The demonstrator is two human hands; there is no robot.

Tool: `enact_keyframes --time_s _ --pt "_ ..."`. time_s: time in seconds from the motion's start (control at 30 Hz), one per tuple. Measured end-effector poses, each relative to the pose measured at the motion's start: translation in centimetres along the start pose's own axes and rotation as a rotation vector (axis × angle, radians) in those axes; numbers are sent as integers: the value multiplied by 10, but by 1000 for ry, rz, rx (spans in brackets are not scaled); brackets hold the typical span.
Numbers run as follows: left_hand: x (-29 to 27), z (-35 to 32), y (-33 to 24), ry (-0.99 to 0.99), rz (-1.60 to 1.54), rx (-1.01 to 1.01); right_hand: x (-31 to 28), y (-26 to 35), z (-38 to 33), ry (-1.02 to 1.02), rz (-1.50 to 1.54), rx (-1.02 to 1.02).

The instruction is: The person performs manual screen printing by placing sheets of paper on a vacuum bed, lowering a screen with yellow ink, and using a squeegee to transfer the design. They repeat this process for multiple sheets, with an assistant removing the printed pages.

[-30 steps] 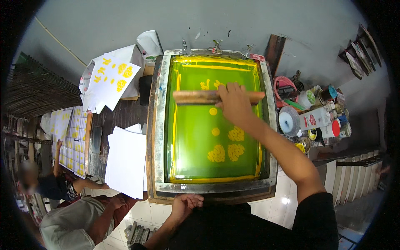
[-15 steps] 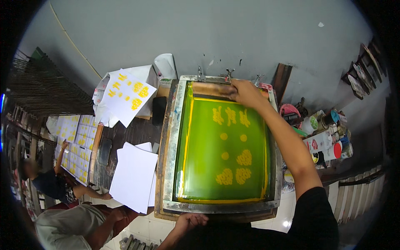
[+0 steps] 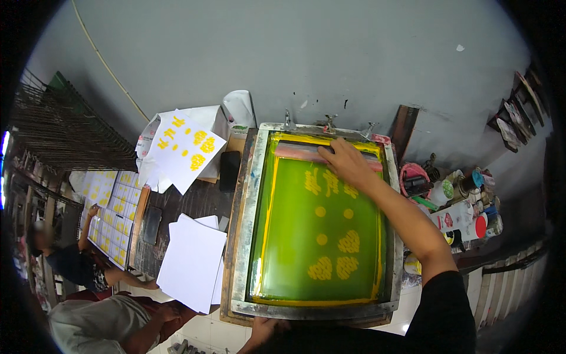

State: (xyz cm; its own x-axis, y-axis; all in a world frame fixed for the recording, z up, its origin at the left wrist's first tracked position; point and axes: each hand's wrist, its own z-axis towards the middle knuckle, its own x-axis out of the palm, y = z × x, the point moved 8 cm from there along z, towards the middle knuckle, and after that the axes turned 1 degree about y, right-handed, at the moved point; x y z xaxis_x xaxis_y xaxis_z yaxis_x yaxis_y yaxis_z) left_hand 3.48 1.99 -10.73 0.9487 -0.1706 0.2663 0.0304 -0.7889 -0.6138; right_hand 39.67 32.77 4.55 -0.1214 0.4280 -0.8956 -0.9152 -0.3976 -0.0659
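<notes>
Your right hand (image 3: 348,165) grips the squeegee (image 3: 306,152) at the far end of the green screen frame (image 3: 247,236), fingers wrapped over it. Your left hand (image 3: 263,329) rests on the near frame edge; its finger position cannot be determined.

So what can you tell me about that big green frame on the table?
The printing screen is a flat rectangle of green mesh in a worn, paint-stained metal frame. It lies flat on the dark table. Yellow shapes show through the mesh, and yellow ink runs along its edges. At its far end the right hand presses a long squeegee onto it. The left hand touches the near edge.
</notes>
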Motion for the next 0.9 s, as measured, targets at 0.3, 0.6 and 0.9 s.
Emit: enact_keyframes --time_s 0.3,0.6,0.9 --pt "-8 4 9 74 143 -19 22 -18 2 64 23 9" --pt "-9 7 10 66 67 80 19 -19 4 23 31 -21" --pt "-28 21 22 132 71 285 23 -12 11 23 53 -11"
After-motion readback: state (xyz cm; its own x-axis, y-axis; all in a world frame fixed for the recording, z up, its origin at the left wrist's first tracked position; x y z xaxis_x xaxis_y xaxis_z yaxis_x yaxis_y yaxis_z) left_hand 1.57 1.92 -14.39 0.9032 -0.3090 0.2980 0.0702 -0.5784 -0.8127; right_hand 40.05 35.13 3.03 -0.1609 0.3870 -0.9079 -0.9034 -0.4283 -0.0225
